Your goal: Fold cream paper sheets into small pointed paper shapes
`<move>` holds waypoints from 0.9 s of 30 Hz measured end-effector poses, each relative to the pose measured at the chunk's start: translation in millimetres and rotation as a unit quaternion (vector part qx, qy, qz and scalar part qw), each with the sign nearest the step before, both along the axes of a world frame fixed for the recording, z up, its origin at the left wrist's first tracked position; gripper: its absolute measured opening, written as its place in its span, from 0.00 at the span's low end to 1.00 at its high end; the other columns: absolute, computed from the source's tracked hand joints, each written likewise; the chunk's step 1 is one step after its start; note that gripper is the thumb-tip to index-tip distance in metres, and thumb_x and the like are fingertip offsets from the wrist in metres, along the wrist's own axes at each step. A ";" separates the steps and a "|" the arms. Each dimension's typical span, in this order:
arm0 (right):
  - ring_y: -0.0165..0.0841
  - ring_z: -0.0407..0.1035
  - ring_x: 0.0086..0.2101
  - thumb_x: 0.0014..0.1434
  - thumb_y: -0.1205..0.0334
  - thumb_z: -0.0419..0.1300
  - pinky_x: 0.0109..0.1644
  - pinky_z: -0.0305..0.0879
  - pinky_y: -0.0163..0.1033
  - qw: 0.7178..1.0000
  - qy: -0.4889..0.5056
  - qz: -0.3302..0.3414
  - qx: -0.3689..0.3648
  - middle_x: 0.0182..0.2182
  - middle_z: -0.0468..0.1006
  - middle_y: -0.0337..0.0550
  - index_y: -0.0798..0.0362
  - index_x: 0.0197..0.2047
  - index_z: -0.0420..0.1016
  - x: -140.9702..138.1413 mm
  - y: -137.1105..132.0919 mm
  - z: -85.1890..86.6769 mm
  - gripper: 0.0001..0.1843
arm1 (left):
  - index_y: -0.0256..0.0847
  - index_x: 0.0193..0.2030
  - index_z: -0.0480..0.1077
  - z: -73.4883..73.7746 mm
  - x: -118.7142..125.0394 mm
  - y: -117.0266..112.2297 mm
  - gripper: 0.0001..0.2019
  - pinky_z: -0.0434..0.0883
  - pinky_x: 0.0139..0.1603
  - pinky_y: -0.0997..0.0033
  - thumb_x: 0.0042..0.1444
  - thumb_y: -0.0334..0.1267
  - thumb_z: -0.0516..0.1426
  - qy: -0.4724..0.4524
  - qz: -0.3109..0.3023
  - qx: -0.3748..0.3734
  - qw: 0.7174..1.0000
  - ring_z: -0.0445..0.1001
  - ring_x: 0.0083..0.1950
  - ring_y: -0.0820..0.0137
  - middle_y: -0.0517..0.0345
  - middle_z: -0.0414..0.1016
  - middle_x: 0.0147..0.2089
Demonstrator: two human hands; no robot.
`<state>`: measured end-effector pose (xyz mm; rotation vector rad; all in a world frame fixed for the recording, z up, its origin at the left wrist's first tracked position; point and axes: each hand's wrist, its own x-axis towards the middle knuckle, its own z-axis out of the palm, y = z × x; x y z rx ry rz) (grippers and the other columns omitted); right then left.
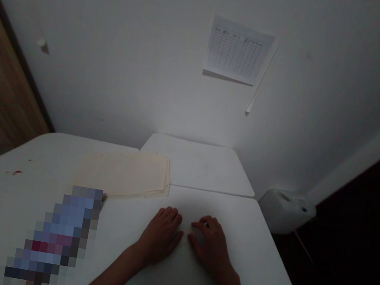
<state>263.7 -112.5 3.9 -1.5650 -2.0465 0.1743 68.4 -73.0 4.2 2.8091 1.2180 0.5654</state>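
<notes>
Two hands rest palm down on the white bench (263, 271), side by side and nearly touching: the left hand (160, 235) and the right hand (211, 247). Both lie flat with fingers loosely spread and hold nothing. One stack of cream sheets (126, 173) lies just beyond and to the left of the left hand, apart from it, its right edge near the bench's far edge. One blurred object (58, 232), too unclear to name, sits left of the left forearm. A second bench top (201, 164) butts against the far edge. Bare surface lies ahead of the fingers and to the right, up to the rounded right edge. One printed sheet (236, 50) hangs on the wall.
</notes>
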 end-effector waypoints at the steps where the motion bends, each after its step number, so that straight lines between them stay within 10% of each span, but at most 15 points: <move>1: 0.39 0.65 0.44 0.57 0.60 0.62 0.52 0.62 0.45 1.000 -0.001 -0.001 0.000 0.43 0.72 0.46 0.48 0.47 0.75 -0.5 0.0 0.8 0.13 | 0.40 0.42 0.64 0.9 0.0 -0.2 0.06 0.63 0.50 0.55 0.60 0.37 0.52 -0.002 -0.002 -0.001 1.000 0.63 0.46 0.59 0.51 0.66 0.43; 27: 0.36 0.70 0.38 0.55 0.64 0.64 0.48 0.62 0.41 0.991 0.127 0.015 -0.027 0.34 0.79 0.40 0.50 0.38 0.77 4.9 2.1 -7.4 0.05 | 0.41 0.38 0.64 3.2 -5.2 -2.4 0.08 0.65 0.48 0.56 0.52 0.27 0.51 -0.057 -0.010 -0.017 0.998 0.63 0.44 0.59 0.52 0.66 0.41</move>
